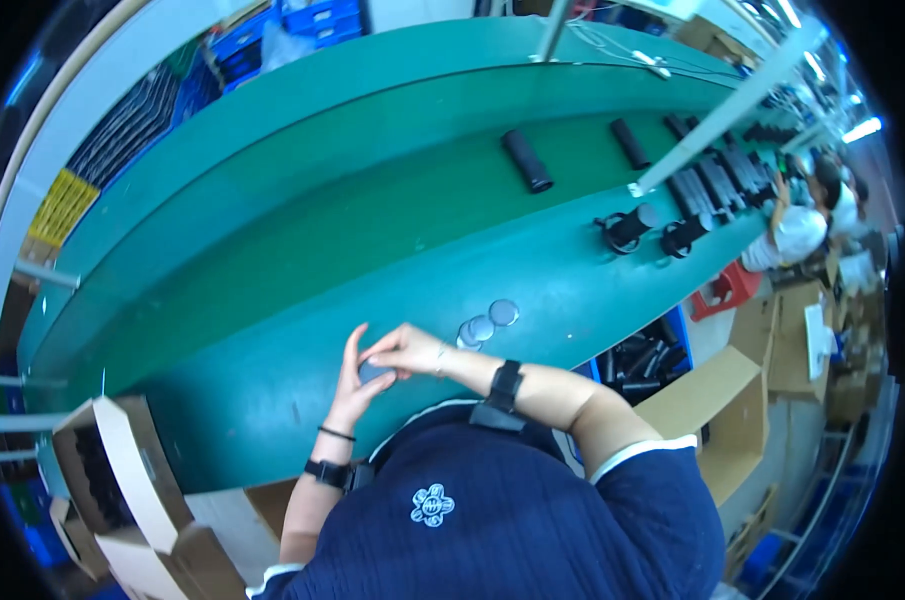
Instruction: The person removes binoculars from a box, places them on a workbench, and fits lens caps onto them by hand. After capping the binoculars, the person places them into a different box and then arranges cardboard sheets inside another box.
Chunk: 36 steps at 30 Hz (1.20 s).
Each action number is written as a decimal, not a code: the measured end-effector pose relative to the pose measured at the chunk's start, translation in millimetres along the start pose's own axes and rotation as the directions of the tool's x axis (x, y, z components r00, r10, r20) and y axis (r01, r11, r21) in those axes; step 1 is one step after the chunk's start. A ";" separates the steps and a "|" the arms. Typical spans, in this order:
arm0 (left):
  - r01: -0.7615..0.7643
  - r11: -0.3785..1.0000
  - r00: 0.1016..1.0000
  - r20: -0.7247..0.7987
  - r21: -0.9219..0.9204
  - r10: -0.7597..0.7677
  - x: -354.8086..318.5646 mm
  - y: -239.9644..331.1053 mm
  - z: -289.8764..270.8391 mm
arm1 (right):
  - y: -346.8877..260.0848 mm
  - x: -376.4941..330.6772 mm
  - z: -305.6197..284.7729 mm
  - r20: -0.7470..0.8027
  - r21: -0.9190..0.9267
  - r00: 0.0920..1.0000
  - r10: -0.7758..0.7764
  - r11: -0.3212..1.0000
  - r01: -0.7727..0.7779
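Over the near edge of the green bench my two hands are close together. A small round grey disc, partly hidden by fingers, is held between the thumb and fingers of my left hand. My right hand reaches in from the right with its fingers pinched at the disc's edge. Just right of my right wrist several flat round discs lie on the bench: one grey disc lies farthest right, and another disc overlaps its neighbours.
Black cylinders lie on the darker green strip beyond. Two black cylinders with rings stand at the right. A blue bin holds black parts. Open cardboard boxes flank me. A metal post rises near co-workers.
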State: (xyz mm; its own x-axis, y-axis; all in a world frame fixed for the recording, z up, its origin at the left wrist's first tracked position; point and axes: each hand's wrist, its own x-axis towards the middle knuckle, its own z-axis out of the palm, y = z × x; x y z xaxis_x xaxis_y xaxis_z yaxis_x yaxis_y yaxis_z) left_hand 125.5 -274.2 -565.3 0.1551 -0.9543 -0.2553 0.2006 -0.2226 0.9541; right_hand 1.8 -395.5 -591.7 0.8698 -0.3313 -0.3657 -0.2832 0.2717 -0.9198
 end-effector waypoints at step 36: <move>0.459 0.817 0.724 -0.387 -0.349 -0.572 4.1 -36.9 22.6 | -13.2 -71.1 -402.2 -0.694 -0.649 -0.031 -0.719 0.644 -0.406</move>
State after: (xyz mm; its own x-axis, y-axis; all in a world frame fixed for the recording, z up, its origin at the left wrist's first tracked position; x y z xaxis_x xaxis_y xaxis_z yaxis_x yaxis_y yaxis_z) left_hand 96.9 -274.4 -598.0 0.3718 -0.4864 -0.7907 0.5729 -0.5500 0.6077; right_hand -218.9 -739.0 -610.9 -0.1038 -0.8122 0.5741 -0.7974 -0.2771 -0.5361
